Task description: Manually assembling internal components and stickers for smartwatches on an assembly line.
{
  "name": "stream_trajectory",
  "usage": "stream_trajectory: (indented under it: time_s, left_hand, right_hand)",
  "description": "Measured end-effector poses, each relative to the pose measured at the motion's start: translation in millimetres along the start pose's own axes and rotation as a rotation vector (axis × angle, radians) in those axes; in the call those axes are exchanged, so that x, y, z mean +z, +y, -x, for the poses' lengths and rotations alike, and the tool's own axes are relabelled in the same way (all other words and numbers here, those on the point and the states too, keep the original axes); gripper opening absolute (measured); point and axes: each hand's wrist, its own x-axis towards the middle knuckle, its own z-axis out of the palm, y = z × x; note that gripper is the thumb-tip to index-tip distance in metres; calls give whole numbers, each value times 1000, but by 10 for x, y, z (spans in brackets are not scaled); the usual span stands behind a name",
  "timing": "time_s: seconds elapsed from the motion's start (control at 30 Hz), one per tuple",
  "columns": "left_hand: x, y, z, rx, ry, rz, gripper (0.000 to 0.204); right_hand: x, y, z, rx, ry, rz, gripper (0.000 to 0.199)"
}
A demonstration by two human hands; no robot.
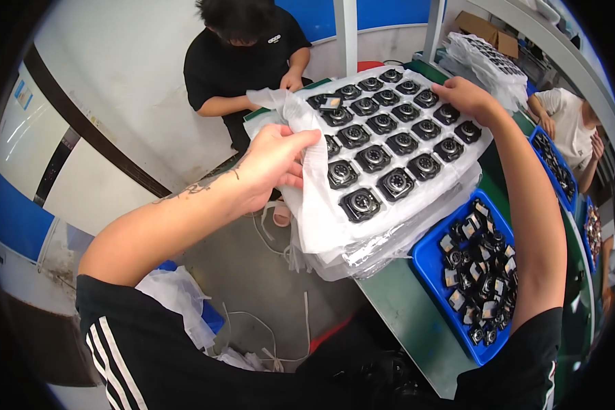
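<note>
A clear plastic blister tray (pixel 458 158) holds several small black round parts in rows and tops a stack of similar trays. My left hand (pixel 275 164) pinches a thin white foam sheet (pixel 316 198) at the tray's near-left edge. My right hand (pixel 473 98) rests on the tray's far-right corner, gripping its edge. One part (pixel 360 203) sits in the nearest pocket.
A blue bin (pixel 430 263) of loose black parts sits on the green table (pixel 403 314) to the right. A person in black sits opposite, touching the sheet's far corner. Another person works at the right beside more blue bins (pixel 557 167). White bags and straps lie on the floor.
</note>
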Motion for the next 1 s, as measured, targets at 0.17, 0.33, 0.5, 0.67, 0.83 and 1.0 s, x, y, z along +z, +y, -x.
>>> stream_trajectory:
  time_s: [0.17, 0.33, 0.5, 0.67, 0.83, 1.0]
  left_hand:
    - [3, -83, -105, 97, 108, -106, 73]
    - [120, -142, -34, 212, 171, 40, 79]
    - [19, -169, -17, 160, 103, 100, 61]
    - [-9, -41, -50, 82, 100, 68, 34]
    - [-233, 104, -173, 43, 88, -262, 34]
    - [-232, 61, -234, -38, -16, -151, 35]
  right_hand:
    - [35, 68, 41, -37, 18, -108, 41]
    - [103, 217, 24, -277, 152, -70, 35]
    - [64, 136, 133, -381, 248, -62, 37]
    - [57, 151, 151, -323, 198, -130, 37]
    - [52, 197, 177, -326, 253, -104, 42]
    - [163, 234, 214, -313, 295, -49, 44]
